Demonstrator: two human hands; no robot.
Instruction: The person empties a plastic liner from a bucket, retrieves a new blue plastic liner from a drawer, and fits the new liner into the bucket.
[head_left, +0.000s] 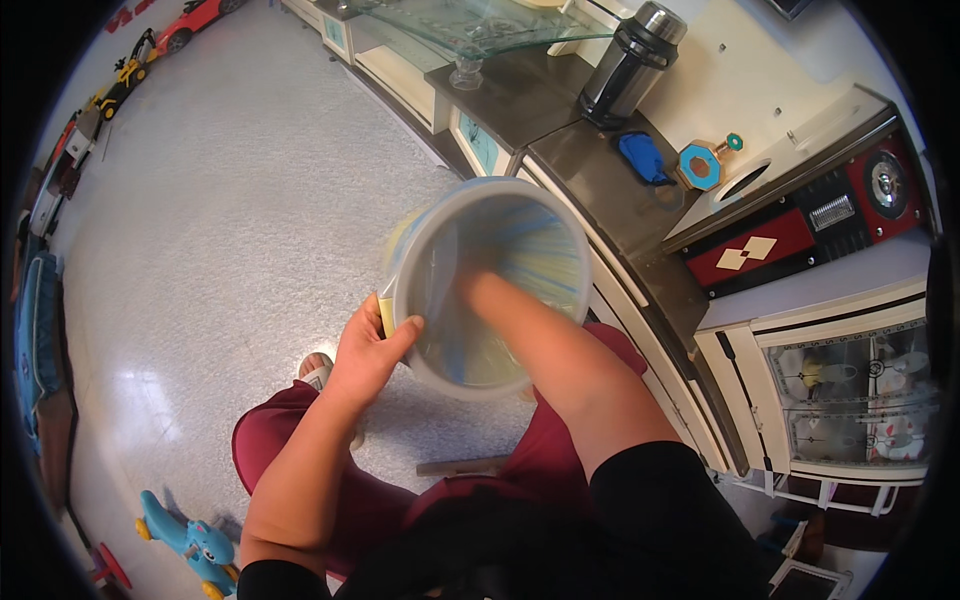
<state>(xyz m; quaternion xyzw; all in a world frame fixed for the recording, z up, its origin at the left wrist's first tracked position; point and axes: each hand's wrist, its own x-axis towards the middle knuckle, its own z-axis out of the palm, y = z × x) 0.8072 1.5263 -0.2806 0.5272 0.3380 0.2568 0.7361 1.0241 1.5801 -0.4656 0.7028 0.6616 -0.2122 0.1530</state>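
A round plastic bin (491, 375) with a grey rim and blue and yellow markings is held tilted above the floor, its mouth towards me. My left hand (379, 345) grips its rim at the left, thumb over the edge and fingers around the outside. My right hand (476, 281) reaches deep into the bin; it is blurred, and its fingers cannot be made out. Whether it touches the inner wall or holds anything cannot be seen. Under the bin are my knees in dark red trousers and a foot in a light sandal.
Right of the bin runs a low cabinet (592, 169) bearing a steel vacuum flask (634, 67), a blue cloth item (643, 157) and a speaker (817, 217). A glass shelf (487, 30) juts out above. A blue ride-on toy (187, 540) stands at lower left, toy vehicles (124, 82) at upper left.
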